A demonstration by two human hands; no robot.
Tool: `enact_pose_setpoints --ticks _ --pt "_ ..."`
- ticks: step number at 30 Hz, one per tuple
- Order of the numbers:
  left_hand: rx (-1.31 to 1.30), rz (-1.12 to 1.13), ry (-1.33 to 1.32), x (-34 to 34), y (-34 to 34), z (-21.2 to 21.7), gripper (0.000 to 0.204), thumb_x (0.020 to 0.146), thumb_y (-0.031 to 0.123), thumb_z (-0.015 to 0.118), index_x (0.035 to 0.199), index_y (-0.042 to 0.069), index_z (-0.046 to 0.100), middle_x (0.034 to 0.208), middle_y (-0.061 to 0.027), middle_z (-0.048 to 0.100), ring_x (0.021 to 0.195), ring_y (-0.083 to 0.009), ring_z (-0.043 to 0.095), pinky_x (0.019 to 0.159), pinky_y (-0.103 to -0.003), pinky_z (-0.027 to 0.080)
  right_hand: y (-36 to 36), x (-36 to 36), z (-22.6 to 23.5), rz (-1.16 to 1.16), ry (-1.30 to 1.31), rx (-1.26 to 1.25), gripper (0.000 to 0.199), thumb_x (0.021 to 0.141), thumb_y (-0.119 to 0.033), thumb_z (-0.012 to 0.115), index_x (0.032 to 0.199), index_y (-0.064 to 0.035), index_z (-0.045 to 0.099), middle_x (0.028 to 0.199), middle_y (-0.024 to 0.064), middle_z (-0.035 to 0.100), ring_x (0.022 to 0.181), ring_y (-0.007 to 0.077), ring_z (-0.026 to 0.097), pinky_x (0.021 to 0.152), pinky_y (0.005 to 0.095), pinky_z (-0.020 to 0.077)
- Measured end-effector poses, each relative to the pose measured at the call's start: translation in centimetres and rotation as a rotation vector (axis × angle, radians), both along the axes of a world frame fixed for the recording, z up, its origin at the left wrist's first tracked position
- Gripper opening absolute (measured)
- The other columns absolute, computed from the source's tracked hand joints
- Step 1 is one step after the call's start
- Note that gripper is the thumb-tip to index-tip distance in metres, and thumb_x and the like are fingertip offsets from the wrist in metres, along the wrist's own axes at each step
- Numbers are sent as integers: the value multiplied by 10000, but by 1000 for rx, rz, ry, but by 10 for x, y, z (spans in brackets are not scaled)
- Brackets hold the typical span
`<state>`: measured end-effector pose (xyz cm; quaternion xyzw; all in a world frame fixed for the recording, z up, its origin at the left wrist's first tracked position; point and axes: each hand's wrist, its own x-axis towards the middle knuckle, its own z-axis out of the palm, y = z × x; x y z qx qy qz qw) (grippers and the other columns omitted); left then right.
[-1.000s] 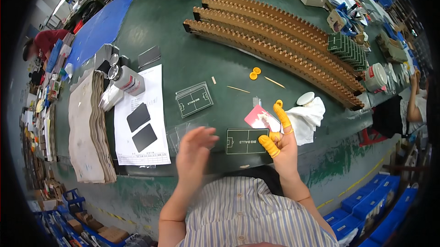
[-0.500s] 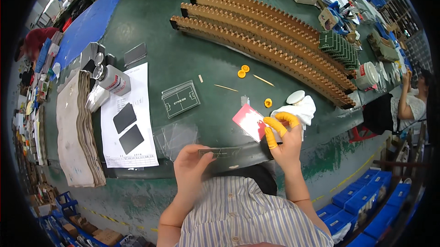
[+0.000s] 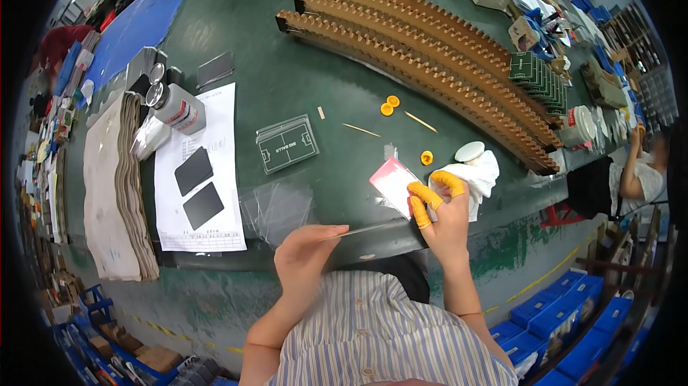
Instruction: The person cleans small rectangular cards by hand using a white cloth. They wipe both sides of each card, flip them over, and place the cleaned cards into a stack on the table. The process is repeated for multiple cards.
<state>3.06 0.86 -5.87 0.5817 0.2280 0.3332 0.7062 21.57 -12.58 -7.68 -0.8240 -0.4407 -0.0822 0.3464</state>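
Observation:
My left hand (image 3: 304, 251) pinches a thin flat plate (image 3: 378, 228), held nearly edge-on over the table's front edge. My right hand (image 3: 446, 221) wears yellow finger cots; its fingers are bent and apart, with the tips beside a pink-and-white pad (image 3: 395, 187). I see nothing held in it, and its thumb side is hidden. A white cloth (image 3: 481, 177) with a white oval lid (image 3: 469, 151) lies just behind that hand. Left of centre is a small stack of dark green plates (image 3: 288, 145) with white field-like lines. Clear plastic film (image 3: 278, 208) lies near my left hand.
Long notched wooden racks (image 3: 416, 49) cross the far right, carrying green plates (image 3: 537, 81). Yellow finger cots (image 3: 390, 104) and wooden sticks (image 3: 421, 122) lie mid-table. At left are a grey bottle (image 3: 179, 110), a paper sheet (image 3: 222, 203) with dark cards, and folded cloths (image 3: 111, 192).
The plate in my left hand has tilted from showing its printed face to nearly edge-on. My right hand stays beside the pad. The whole view has shifted slightly.

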Motion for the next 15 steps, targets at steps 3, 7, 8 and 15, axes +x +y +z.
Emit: enact_pose_setpoints --ticks 3,7,8,15 --pt "-3 -7 -15 -1 0 -2 148 829 -124 536 923 -11 549 937 -169 641 927 -253 633 846 -346 513 2 -1 3 -8 -12 -14 237 725 -144 717 958 -104 692 1017 128 538 910 300 509 784 371 430" --pt "-5 -19 -13 -1 0 -1 145 830 -119 539 915 -2 557 942 -166 641 933 -251 631 848 -343 509 2 -2 3 -19 6 3 246 727 -149 719 969 -107 694 1042 127 537 914 294 512 792 374 431" --pt "0 -26 -4 -1 0 -1 143 831 -117 540 911 0 558 943 -165 641 935 -252 630 850 -344 507 2 -2 3 -15 -12 -17 247 726 -150 721 968 -107 694 1047 128 535 918 293 511 795 374 430" --pt "16 -47 -14 0 -3 1 145 823 -122 546 898 2 559 956 -165 637 952 -266 621 863 -353 495 -3 -7 2 -66 41 75 269 745 -150 711 1006 -98 675 1085 125 517 948 275 498 828 357 411"
